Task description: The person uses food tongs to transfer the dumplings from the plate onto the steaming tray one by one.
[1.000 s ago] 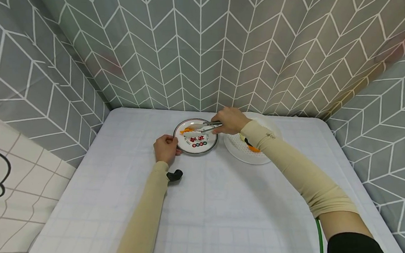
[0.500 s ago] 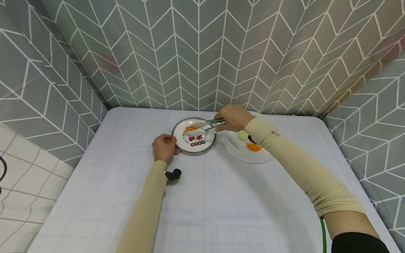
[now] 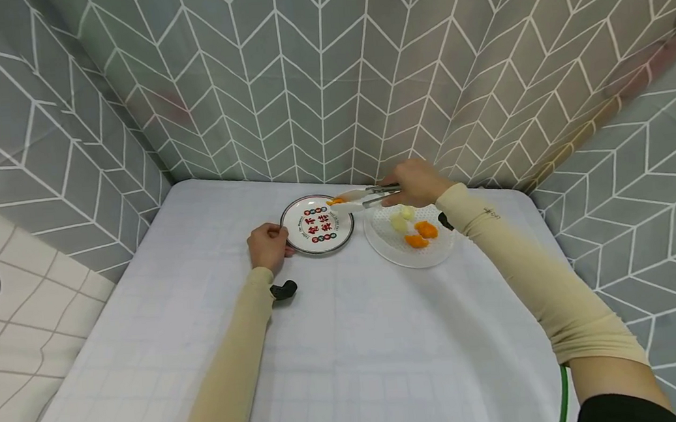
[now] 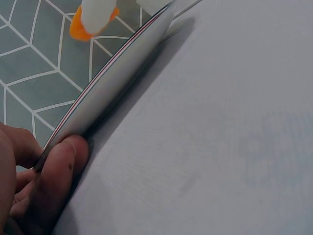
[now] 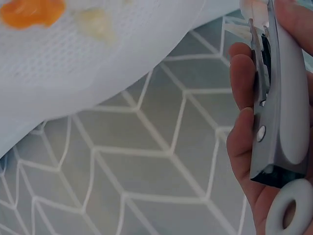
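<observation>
My left hand pinches the left rim of a small white plate with a dark edge and red lettering. In the left wrist view, fingers grip that plate's rim from both sides. My right hand holds metal tongs with white tips, their ring-shaped end showing in the right wrist view. Between the tips is an orange piece of food, over the plate's upper right; its kind is unclear. The left wrist view shows this orange piece apart from the plate.
Right of the plate lies a round, whitish, textured dish, partly under my right forearm. It bears orange pieces and pale yellow pieces. A white cloth covers the table. Patterned grey curtains stand behind and at the sides.
My right hand has moved right with the tongs and the orange piece, from over the plate's middle towards its right edge. More of the round dish now shows. My left hand keeps its grip.
</observation>
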The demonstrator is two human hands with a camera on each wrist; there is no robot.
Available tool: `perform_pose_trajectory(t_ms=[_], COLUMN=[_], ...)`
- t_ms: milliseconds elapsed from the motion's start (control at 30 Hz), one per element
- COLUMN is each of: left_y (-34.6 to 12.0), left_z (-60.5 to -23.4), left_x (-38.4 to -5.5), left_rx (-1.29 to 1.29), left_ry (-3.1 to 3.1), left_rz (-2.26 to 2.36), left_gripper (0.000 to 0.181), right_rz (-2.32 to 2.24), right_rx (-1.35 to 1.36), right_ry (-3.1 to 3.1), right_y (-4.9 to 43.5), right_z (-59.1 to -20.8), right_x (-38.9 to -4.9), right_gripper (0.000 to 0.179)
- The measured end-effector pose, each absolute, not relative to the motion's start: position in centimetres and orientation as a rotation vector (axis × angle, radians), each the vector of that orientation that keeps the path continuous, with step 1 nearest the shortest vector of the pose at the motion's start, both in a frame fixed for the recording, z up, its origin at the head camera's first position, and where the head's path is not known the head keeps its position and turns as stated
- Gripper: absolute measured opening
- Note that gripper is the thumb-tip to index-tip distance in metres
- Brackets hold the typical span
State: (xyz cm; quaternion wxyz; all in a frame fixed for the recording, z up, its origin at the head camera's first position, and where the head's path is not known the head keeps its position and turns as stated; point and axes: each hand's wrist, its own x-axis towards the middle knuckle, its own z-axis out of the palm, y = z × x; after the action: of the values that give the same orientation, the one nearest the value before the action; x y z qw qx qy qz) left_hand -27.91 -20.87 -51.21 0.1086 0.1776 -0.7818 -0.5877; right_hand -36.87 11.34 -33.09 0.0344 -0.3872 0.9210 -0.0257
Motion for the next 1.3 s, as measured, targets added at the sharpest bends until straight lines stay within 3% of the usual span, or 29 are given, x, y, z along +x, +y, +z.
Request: perform_pose_trajectory(t_ms=[600,1300], left_y=[-20.6,-20.8], left_z=[-51.0,-51.1], left_x=[-27.9,-27.9], left_rx=[0.546,0.512], left_ry=[-2.317,-2.314], left_rz=[-1.710,-1.719], left_gripper=[0.025,0.026], right_rz=[-0.025,-0.007], right_rx=[-0.941,-0.844], right_ry=[2.887,2.881], right_y=[21.0,27.4], right_z=[-29.5,-32.2], right_x=[-36.0,-35.5], right_gripper=[0.041,0.045])
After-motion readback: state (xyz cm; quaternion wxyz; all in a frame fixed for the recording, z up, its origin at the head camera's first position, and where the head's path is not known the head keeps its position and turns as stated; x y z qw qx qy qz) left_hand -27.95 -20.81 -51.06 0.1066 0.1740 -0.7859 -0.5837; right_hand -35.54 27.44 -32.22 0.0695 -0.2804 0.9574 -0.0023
